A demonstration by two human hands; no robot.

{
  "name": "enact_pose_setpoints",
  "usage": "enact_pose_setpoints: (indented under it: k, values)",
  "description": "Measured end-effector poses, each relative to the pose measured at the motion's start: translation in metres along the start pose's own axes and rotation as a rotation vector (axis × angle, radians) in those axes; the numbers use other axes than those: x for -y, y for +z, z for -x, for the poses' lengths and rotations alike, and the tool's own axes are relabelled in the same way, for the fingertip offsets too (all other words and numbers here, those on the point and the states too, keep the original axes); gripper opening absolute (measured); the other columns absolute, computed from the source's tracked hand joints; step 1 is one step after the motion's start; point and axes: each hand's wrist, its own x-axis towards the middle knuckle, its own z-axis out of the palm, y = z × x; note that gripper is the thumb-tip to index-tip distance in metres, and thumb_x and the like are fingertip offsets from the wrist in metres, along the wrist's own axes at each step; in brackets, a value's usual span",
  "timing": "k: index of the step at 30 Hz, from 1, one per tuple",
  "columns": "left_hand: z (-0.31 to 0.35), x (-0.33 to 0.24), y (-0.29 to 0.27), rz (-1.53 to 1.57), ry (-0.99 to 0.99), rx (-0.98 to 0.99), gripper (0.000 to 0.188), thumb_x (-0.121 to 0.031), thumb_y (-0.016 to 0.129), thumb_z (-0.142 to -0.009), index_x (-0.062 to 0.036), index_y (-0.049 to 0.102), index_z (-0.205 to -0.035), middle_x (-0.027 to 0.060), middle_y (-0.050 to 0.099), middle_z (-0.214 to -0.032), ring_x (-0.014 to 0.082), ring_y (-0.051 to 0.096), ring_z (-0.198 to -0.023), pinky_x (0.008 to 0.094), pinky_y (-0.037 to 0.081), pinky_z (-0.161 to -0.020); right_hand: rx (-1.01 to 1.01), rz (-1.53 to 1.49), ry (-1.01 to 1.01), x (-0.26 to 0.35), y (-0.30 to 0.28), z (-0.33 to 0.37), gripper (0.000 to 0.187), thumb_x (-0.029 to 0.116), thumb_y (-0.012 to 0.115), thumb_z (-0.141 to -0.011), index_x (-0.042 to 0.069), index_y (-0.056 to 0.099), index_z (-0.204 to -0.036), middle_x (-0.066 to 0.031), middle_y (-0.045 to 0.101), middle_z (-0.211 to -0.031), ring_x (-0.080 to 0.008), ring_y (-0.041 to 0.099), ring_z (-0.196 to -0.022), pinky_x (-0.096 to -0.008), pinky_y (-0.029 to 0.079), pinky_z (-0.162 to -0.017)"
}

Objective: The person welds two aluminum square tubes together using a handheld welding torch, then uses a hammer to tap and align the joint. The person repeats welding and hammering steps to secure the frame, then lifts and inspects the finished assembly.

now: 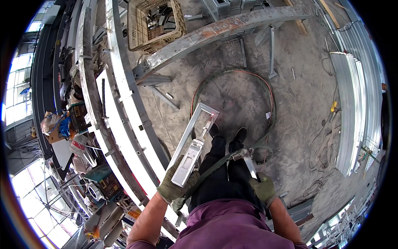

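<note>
My left hand point(177, 185), in a green work glove, is closed round a white and silver handheld welding gun point(188, 162). Its slim nozzle points away from me, with the tip against a corner of a square-tube metal frame point(188, 130); a small pinkish glow shows there. One long leg of the frame runs down to the same glove, and I cannot tell whether the fingers grip it too. My right hand point(264, 188), also gloved, is closed on a short silver metal bar point(250, 167). A grey-green hose point(219, 162) passes between the hands and crosses the bar's far end.
The hose and an orange cable loop over the concrete floor point(232, 93). A rusty steel beam point(215, 31) arches ahead, beside a yellow crate point(157, 43) of metal offcuts. Long steel tubes point(120, 83) lie at left; corrugated sheets point(352, 112) are stacked at right.
</note>
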Motion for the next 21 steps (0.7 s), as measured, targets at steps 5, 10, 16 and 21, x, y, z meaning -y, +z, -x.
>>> enact_pose_setpoints:
  k: [5,10,16,21]
  values:
    - [0.000,-0.007,0.005,0.112,0.043,-0.001,0.043,-0.001,0.074,-0.101,-0.0071,0.065,-0.143,0.0027,0.075,-0.122,0.0086,0.071,-0.102,0.0274,0.059,-0.087,-0.012,0.011,-0.007,-0.009,0.002,-0.004,0.042,0.033,0.079,-0.094,-0.003,0.072,-0.114,-0.0297,0.075,-0.099,-0.0468,0.073,-0.092,-0.0504,0.056,-0.081]
    - [-0.001,0.000,0.000,0.001,0.027,0.021,0.043,0.000,0.074,-0.101,-0.0071,0.066,-0.143,0.0038,0.076,-0.125,0.0095,0.072,-0.105,0.0276,0.059,-0.090,-0.010,0.011,-0.020,-0.010,0.002,-0.004,0.042,0.033,0.079,-0.093,-0.004,0.072,-0.113,-0.0305,0.074,-0.098,-0.0478,0.072,-0.092,-0.0514,0.056,-0.081]
    - [0.001,0.003,0.004,-0.014,0.045,-0.008,0.044,0.004,0.072,-0.101,-0.0069,0.066,-0.143,0.0056,0.076,-0.128,0.0121,0.074,-0.108,0.0289,0.061,-0.092,-0.010,0.005,-0.009,0.002,-0.003,0.001,0.041,0.032,0.079,-0.093,-0.004,0.071,-0.111,-0.0300,0.074,-0.096,-0.0467,0.072,-0.090,-0.0507,0.056,-0.080]
    - [0.002,0.005,0.004,0.145,-0.072,-0.048,0.043,0.004,0.073,-0.100,-0.0067,0.066,-0.141,0.0065,0.076,-0.127,0.0127,0.074,-0.108,0.0292,0.061,-0.092,-0.015,0.012,-0.011,0.001,-0.003,0.001,0.040,0.032,0.079,-0.093,-0.004,0.072,-0.110,-0.0292,0.073,-0.095,-0.0454,0.072,-0.088,-0.0498,0.055,-0.080]
